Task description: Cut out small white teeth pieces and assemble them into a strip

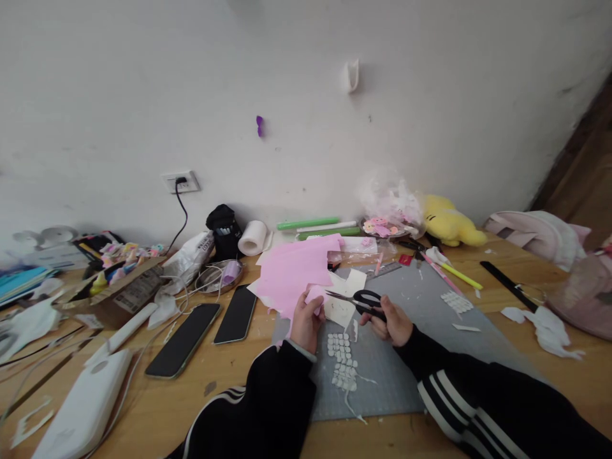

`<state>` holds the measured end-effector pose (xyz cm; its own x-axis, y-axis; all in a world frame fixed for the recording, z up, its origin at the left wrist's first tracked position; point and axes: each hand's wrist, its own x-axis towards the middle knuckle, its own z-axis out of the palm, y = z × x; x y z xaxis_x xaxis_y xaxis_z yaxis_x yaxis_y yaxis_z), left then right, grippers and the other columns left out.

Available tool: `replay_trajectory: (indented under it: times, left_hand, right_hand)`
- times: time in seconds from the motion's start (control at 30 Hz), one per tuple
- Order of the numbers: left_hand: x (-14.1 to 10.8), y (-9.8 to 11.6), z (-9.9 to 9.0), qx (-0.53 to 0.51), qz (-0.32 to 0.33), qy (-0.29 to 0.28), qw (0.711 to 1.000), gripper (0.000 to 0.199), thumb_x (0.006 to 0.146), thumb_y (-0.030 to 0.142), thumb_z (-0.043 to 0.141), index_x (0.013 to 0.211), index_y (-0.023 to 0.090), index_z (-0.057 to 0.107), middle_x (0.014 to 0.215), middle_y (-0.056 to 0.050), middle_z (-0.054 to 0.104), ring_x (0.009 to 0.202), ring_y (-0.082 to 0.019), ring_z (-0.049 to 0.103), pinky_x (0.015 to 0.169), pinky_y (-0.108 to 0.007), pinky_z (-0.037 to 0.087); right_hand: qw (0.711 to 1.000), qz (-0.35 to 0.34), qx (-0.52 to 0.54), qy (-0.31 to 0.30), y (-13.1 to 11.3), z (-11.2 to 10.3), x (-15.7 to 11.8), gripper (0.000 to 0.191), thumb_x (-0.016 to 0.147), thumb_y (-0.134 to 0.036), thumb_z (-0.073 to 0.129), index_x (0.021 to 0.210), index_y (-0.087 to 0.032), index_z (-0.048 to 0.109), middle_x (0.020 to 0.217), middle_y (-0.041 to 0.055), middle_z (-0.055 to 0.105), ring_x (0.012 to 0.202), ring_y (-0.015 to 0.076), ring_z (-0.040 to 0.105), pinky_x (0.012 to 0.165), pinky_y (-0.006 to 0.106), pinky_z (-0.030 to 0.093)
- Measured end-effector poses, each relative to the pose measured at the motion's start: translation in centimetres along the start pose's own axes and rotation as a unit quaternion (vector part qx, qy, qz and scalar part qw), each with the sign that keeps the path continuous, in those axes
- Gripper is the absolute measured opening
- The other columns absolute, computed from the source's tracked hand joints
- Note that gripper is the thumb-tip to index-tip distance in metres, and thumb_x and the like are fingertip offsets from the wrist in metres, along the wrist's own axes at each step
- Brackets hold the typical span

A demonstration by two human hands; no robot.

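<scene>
My left hand (307, 322) is closed on a small piece of pink paper (315, 294), its fingers pinching it over the mat. In my right hand (393, 320) are black-handled scissors (367, 298), with the blades pointing left toward the pink piece. Whether the blades touch it, I cannot tell. Behind my left hand lies a large pink sheet (296, 264) with ragged edges, partly over white paper. Cream-white paper (340, 310) lies under the scissor blades. Several small white foam pads (339, 347) sit on the grey cutting mat (396, 376) below my hands.
Two phones (184, 341) lie left of the mat, near a white power bank (86, 401). A cardboard box (124, 287) of small colourful items stands far left. At the back are a white roll (252, 238), green rolls (306, 224) and a yellow plush toy (449, 220).
</scene>
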<state>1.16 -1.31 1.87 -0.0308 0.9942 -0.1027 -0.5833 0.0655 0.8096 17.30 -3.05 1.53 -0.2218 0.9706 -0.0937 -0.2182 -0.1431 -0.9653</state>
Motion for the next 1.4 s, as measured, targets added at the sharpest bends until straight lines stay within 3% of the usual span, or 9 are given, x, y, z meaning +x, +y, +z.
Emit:
replay_trajectory:
  times: [0.27,0.43,0.6,0.77,1.03,1.4]
  left_hand:
    - [0.0,0.1,0.0,-0.003,0.0,-0.001,1.0,0.027,0.054,0.019,0.07,0.074,0.017,0.052,0.049,0.01,0.045,0.039,-0.003,0.036,0.041,-0.017,0.027]
    - [0.1,0.0,-0.2,0.001,0.001,0.005,1.0,0.037,0.055,0.018,0.07,0.087,0.019,0.052,0.049,0.011,0.044,0.039,-0.003,0.036,0.041,-0.016,0.026]
    - [0.2,-0.3,-0.3,0.007,0.001,0.012,1.0,0.027,0.056,0.021,0.07,0.071,0.017,0.048,0.046,0.01,0.044,0.038,-0.003,0.036,0.04,-0.016,0.027]
    - [0.1,-0.3,-0.3,0.01,0.003,0.013,1.0,0.029,0.056,0.027,0.071,0.06,0.017,0.043,0.044,0.01,0.041,0.039,-0.004,0.037,0.041,-0.017,0.028]
    - [0.5,-0.6,-0.5,0.041,-0.009,0.013,0.999,0.03,0.058,0.037,0.068,0.062,0.014,0.05,0.05,0.007,0.048,0.038,-0.003,0.036,0.04,-0.018,0.026]
    - [0.6,-0.9,-0.7,0.088,0.005,-0.003,0.996,0.037,0.056,0.044,0.069,0.053,0.015,0.046,0.042,0.008,0.041,0.036,-0.003,0.034,0.038,-0.019,0.024]
  right_hand:
    - [1.0,-0.002,-0.006,-0.006,0.1,0.0,-0.1,0.069,0.05,-0.08,0.042,0.048,-0.013,0.057,0.025,-0.0116,0.019,0.024,0.0019,0.012,0.029,0.022,0.005]
    - [1.0,-0.007,-0.008,-0.008,0.1,-0.1,0.0,0.068,0.053,-0.079,0.04,0.048,-0.013,0.057,0.025,-0.0115,0.018,0.024,0.0022,0.011,0.03,0.022,0.005]
    - [1.0,-0.005,-0.007,-0.003,0.0,-0.1,0.0,0.07,0.05,-0.081,0.04,0.048,-0.013,0.057,0.025,-0.0116,0.018,0.023,0.002,0.012,0.029,0.021,0.006]
    - [1.0,-0.003,-0.008,-0.001,0.0,0.0,-0.1,0.071,0.049,-0.081,0.041,0.048,-0.013,0.057,0.025,-0.0115,0.019,0.024,0.0019,0.012,0.029,0.021,0.006]
    - [1.0,-0.006,-0.009,-0.005,0.0,0.0,-0.1,0.069,0.053,-0.08,0.04,0.048,-0.013,0.058,0.025,-0.0113,0.019,0.024,0.0022,0.012,0.029,0.022,0.005]
    - [1.0,0.001,-0.012,-0.009,0.0,0.1,-0.1,0.067,0.056,-0.077,0.04,0.048,-0.013,0.058,0.025,-0.011,0.019,0.024,0.0025,0.012,0.03,0.022,0.006]
